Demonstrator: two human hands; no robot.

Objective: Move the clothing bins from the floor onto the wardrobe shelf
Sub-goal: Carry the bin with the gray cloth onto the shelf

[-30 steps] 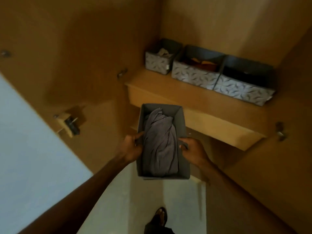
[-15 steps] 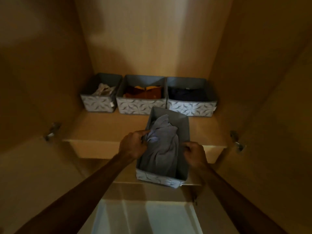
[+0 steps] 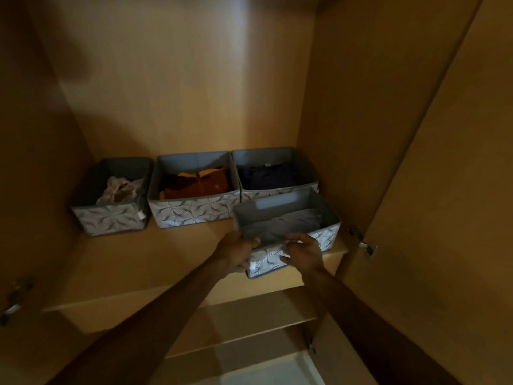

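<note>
A grey patterned fabric bin [image 3: 324, 233] with folded grey clothing sits at the front right of the wooden wardrobe shelf [image 3: 144, 262], its near end overhanging the shelf edge. My left hand [image 3: 236, 252] grips the bin's near left corner and my right hand [image 3: 304, 252] holds its near rim. Behind it stand three matching bins in a row: a left bin [image 3: 111, 218] with beige cloth, a middle bin [image 3: 194, 211] with orange and maroon clothes, and a right bin [image 3: 274, 162] with dark clothes.
The wardrobe's right door [image 3: 444, 218] stands open, with a metal hinge [image 3: 366, 245] close to the held bin. Another hinge [image 3: 14, 298] is on the left door. Lower shelves [image 3: 249, 329] and pale floor [image 3: 266, 370] lie below.
The held bin has risen from below the shelf, moved right and forward, and turned so it lies crosswise on the shelf's front right. Both hands have shifted to its near side.
</note>
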